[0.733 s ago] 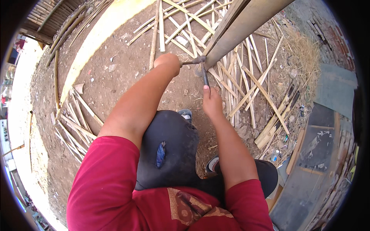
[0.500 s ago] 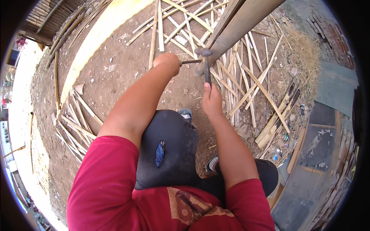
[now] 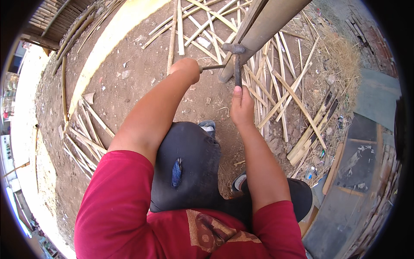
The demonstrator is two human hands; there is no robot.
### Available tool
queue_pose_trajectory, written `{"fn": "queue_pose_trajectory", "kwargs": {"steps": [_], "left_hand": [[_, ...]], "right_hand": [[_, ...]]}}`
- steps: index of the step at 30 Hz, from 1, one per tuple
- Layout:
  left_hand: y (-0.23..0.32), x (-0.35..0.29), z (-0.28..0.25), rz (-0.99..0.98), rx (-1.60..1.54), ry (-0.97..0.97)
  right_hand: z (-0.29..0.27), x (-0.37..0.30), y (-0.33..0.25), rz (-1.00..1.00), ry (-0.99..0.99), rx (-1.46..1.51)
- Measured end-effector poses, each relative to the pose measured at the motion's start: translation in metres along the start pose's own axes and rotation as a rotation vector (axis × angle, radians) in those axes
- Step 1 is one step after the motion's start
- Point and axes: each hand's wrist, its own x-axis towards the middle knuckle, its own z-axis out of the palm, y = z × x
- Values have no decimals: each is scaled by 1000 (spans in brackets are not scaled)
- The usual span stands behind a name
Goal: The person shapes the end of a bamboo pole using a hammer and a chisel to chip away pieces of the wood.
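A thick bamboo pole (image 3: 263,26), with a long split along it, slants in from the top edge; its near end is close to the ground. My left hand (image 3: 186,70) is closed round the handle of a tool with a narrow dark metal blade (image 3: 213,67), whether knife or chisel I cannot tell. The blade reaches right to the pole's near end. My right hand (image 3: 242,105) grips a hammer (image 3: 237,71) by its shaft, thumb along it. The hammer's head is raised in front of the pole in this view and hides part of it.
Split bamboo strips (image 3: 276,93) lie criss-crossed on the dirt at right and beyond my hands. Another strip pile (image 3: 84,136) lies at left. Darker bamboo pieces (image 3: 312,129) and dry straw (image 3: 340,58) are at right, near flat grey panels (image 3: 355,155). My knee (image 3: 185,159) is close below.
My right hand and the hammer have moved a little up and to the right, away from the blade. My left hand keeps its hold on the bladed tool, nearly in the same place.
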Motion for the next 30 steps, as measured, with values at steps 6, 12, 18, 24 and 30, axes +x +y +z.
{"fn": "queue_pose_trajectory", "kwargs": {"steps": [6,12,18,24,30], "left_hand": [[4,3,2,6,7,49],[-1,4,3,14,17,-20],[-4,15,13,34,35,-7],[-5,18,8,25,67,-11],[-10,33,21,32,111,7]], "right_hand": [[18,-14,34,50,14,-205],[19,-17,12,90,-19,-147],[-20,-1,39,4,-185,-159],[-163,52,-12,585,-817,-307],[-198,83,-19,482,-350,-169]]}}
